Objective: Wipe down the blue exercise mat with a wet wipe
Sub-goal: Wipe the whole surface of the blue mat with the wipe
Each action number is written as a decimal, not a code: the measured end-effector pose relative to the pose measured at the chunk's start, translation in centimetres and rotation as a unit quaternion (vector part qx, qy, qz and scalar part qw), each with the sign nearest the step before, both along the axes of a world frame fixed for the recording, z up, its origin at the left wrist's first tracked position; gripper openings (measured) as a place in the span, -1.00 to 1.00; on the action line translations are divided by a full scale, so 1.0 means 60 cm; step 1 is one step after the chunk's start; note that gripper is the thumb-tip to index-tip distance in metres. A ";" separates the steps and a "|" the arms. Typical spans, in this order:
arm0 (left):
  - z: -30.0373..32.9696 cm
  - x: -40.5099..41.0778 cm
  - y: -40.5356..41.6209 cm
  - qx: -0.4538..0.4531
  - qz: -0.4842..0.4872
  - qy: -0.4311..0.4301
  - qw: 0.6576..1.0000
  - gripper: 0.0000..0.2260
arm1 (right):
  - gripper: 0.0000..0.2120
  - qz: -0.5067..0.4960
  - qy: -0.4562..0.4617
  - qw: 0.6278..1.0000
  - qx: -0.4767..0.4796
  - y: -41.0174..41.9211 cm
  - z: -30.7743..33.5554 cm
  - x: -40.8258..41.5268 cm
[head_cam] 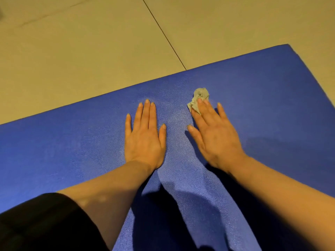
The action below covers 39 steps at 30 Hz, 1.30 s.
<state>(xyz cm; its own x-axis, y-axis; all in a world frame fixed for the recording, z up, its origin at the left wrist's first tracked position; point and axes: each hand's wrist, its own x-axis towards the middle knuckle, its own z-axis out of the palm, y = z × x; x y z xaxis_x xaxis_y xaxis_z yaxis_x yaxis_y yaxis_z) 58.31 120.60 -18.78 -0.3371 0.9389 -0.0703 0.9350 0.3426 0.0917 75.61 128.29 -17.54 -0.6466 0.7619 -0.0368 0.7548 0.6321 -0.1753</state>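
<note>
So the crumpled grey wet wipe [198, 100] sits on the textured blue foam exercise mat [262, 105], pinned under the straight fingertips of the right hand [215, 134], nothing curled around it. The left hand [145, 134] lies flat on the mat just beside, fingers straight, holding nothing. The wipe pokes out ahead of the right fingers, toward the mat's far edge by the beige tiled floor [90, 51], so I'd guess right does the wiping.

left hand [145, 134] and right hand [213, 136] flat, fingers straight.
</note>
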 end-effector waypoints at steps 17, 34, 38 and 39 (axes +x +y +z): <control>0.025 -0.002 0.013 -0.110 -0.002 -0.048 0.993 -0.43 | -0.34 0.130 -0.046 0.990 -0.019 -0.111 0.003 0.039; 0.094 0.170 -0.228 -0.181 -0.053 -0.143 0.972 -0.26 | -0.36 -0.019 -0.101 0.993 -0.057 -0.129 0.029 0.117; 0.089 0.176 -0.272 -0.195 -0.040 -0.149 0.969 -0.24 | -0.37 -0.034 -0.086 0.994 -0.066 -0.195 0.033 0.082; 0.087 0.177 -0.279 -0.196 -0.041 -0.144 0.969 -0.23 | -0.34 -0.001 -0.080 0.995 -0.062 -0.217 0.031 0.079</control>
<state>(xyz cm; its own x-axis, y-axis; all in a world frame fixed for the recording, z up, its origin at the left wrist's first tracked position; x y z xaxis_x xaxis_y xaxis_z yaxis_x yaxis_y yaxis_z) 68.91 103.89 -13.56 -0.1762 0.8438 -0.5069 0.9156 0.3296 0.2304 80.34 115.25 -15.69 -0.6235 0.7462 -0.2332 0.7804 0.6117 -0.1295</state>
